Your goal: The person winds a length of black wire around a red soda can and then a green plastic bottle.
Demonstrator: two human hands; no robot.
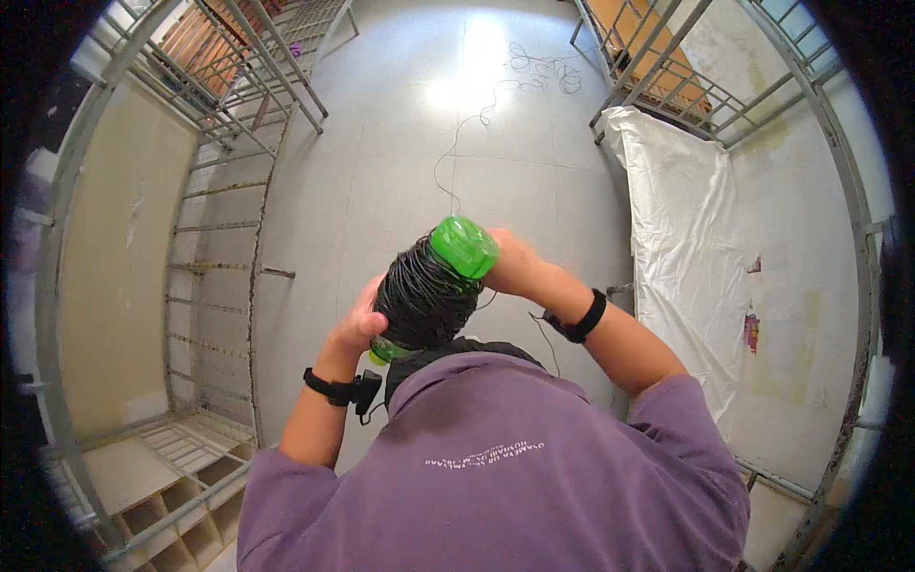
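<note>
A green plastic bottle (464, 246), tilted with its base up and to the right, is wound thickly around its middle with black cord (426, 297). My left hand (360, 319) is closed around its lower left end, the thumb lying across the windings. A yellow-green part (379, 360), perhaps the cap, shows below that hand. At the green base is my right hand (518, 265), its fingers hidden behind the bottle, so what it grips cannot be made out. From beyond the bottle a thin dark line (438, 176) runs away over the floor.
Loose dark coils (548, 69) lie on the grey tiled floor (381, 143) farther off. Metal bunk frames (255, 276) line the left side, with wooden compartments (181, 510) low down. At right, a white sheet (677, 238) hangs over another bunk frame.
</note>
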